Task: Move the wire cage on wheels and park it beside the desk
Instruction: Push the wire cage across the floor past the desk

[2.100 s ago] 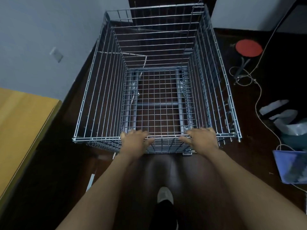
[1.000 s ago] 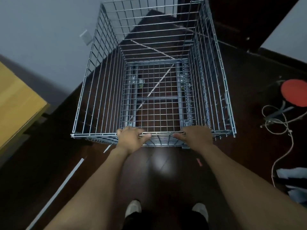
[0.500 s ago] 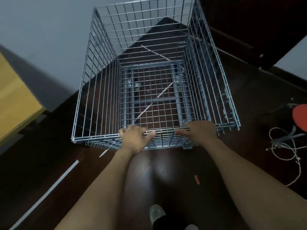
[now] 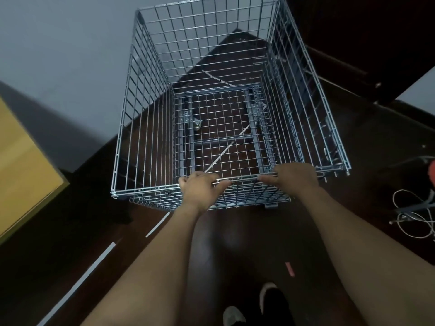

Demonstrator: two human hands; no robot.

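The open-topped silver wire cage (image 4: 150,128) stands on the dark wooden floor in front of me, with caster mounts visible through its mesh bottom. My left hand (image 4: 200,188) is closed over the near top rail, left of its middle. My right hand (image 4: 293,177) grips the same rail further right. The yellow wooden desk (image 4: 21,170) shows at the left edge, a gap of dark floor separating it from the cage's left side. The cage's far end is close to the grey wall.
A grey wall (image 4: 70,55) runs behind and to the left of the cage. A dark door or cabinet (image 4: 364,43) is at the upper right. Tangled white cables (image 4: 414,215) and a red object (image 4: 432,172) lie at the right edge. White tape strips (image 4: 94,267) cross the floor.
The cage has rolled and turned left, toward the wall and the desk. The red object and cables have slid to the right edge of view. Both hands kept their grip on the rail.
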